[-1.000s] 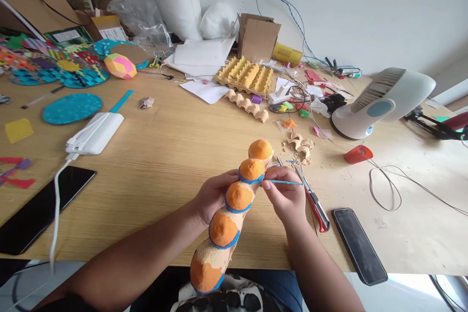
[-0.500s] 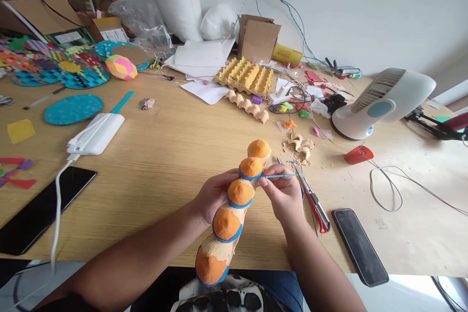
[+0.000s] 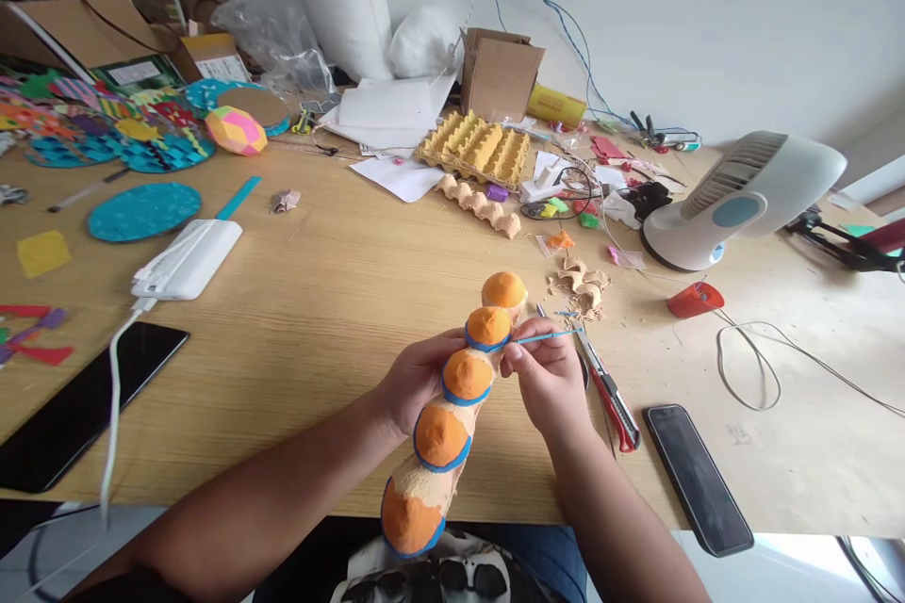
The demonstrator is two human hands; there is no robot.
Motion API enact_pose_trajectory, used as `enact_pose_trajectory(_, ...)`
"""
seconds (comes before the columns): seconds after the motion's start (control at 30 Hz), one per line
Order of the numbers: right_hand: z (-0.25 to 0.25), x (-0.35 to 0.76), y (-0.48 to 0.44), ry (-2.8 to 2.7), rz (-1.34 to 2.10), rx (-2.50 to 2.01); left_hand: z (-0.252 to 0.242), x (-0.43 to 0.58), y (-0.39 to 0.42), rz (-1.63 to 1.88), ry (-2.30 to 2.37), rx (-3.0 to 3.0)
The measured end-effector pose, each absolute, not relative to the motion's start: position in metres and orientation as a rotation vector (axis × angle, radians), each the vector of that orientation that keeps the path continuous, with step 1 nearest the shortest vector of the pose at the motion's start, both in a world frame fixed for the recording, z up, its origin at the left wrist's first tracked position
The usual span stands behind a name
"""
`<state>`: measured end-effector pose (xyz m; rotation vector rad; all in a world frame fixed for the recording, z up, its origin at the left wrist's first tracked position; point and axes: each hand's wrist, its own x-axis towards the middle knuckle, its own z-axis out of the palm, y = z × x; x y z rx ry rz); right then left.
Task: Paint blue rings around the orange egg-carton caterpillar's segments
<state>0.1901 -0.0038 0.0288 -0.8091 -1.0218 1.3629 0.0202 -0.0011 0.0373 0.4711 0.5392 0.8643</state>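
A strip of egg carton point(image 3: 463, 419) runs from near my lap up over the table. Orange clay caps its several bumps, and blue clay edges the lower rims of most; the farthest bump shows no blue. My left hand point(image 3: 419, 381) grips the strip from its left side, with the fingertips hidden behind it. Between thumb and fingers, my right hand point(image 3: 548, 367) pinches a thin blue stick tool point(image 3: 544, 337). Its left end touches, or nearly touches, the blue rim of the second-farthest bump.
Right of my hands lie a red utility knife point(image 3: 614, 400) and a phone point(image 3: 699, 479). Carton scraps point(image 3: 584, 283), a red cup point(image 3: 695, 300) and a white fan point(image 3: 735, 198) stand beyond. At left are a power bank point(image 3: 188, 259) and a black phone point(image 3: 91, 405).
The view has shifted very slightly. Both hands keep their hold, and the blue tool's right end tilts up a little more.
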Motion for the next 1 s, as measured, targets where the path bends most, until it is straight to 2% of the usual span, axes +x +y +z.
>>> enact_pose_trajectory(0.57,0.037,0.179,-0.012,-1.032,1.133,-0.875,0.032,0.022,-0.005,0.871,0.576,0.400)
enact_pose_trajectory(1.0,0.030,0.190,-0.005,-1.083,1.365,-0.741,0.034,0.018,-0.002,0.869,0.612,0.521)
